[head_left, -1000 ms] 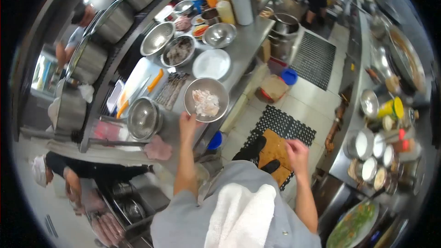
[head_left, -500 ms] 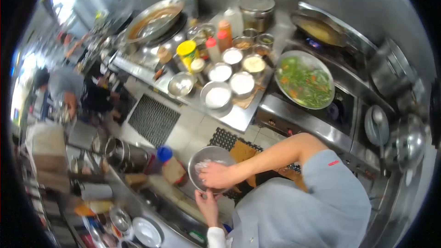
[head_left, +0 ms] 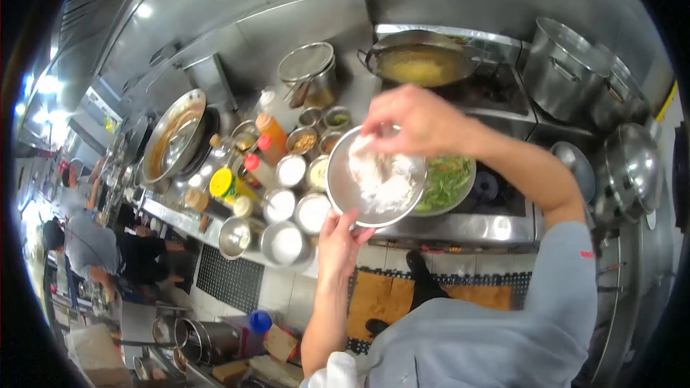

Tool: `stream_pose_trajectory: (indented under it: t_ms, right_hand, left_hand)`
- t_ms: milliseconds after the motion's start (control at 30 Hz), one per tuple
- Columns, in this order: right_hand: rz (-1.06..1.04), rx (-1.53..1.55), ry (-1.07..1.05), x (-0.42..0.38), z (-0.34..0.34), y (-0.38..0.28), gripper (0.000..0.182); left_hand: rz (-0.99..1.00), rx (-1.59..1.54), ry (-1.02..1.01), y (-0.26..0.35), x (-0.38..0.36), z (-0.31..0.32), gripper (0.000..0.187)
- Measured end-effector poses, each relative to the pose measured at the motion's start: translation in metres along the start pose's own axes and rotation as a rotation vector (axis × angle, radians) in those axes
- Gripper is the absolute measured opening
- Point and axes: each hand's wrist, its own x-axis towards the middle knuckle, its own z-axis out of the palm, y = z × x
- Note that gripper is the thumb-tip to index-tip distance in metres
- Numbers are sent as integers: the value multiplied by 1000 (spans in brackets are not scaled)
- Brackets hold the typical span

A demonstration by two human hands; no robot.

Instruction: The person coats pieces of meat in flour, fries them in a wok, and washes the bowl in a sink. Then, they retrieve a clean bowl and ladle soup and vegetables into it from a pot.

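My left hand (head_left: 341,243) grips the rim of a metal mixing bowl (head_left: 341,176) from below left, fingers closed on its edge. The bowl is raised and tilted towards me, with white powder and white-coated pieces (head_left: 392,187) inside. Above its upper edge, my right hand (head_left: 413,123) is closed in a pinch on a white-coated piece (head_left: 361,145), whose kind I cannot make out. Behind the bowl, a pan of green vegetables (head_left: 449,185) is partly hidden. Farther back, a wok (head_left: 460,65) holds yellowish liquid.
Bowls of white seasonings (head_left: 280,205), squeeze bottles (head_left: 269,129) and a yellow can (head_left: 228,184) crowd the left counter. A large pan (head_left: 159,165) stands beyond. Tall pots (head_left: 557,72) and stacked metal bowls (head_left: 629,165) are at right. A co-worker (head_left: 90,244) stands far left.
Both hands have brought the bowl up from low over the floor to in front of the stove. My right hand has risen out of the bowl, and the view has turned towards the stove.
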Motion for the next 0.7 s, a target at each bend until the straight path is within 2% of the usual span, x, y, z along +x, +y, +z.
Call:
stream_pose_trajectory:
  t_ms: [100,133,267,333,467,533,633,700]
  right_hand:
    - [83,-147,74,19,-74,66,20]
    - [97,-192,88,23,-93,91,20]
    - [103,-288,117,47,-146,200,21]
    - [289,-299,132,57,-158,254,21]
    - [389,-439,117,71,-137,374,19]
    - [559,-512,92,74,-113,421,15]
    - [547,-608,123,73,-69,499,14]
    - [573,-595,106,76,-48,525,14]
  left_hand:
    - [-15,-49,7,-3,69,60,26]
    - [-24,-8,-55,-7,93,71,8]
    - [-60,-27,-68,-25,160,110,11]
    - [-74,-8,-35,-36,180,118,13]
    - [-142,92,108,-49,188,114,19]
    - [-156,131,146,-54,185,105,19]
    - [-135,111,211,-55,171,98,15]
    - [-140,96,257,-51,161,94,15]
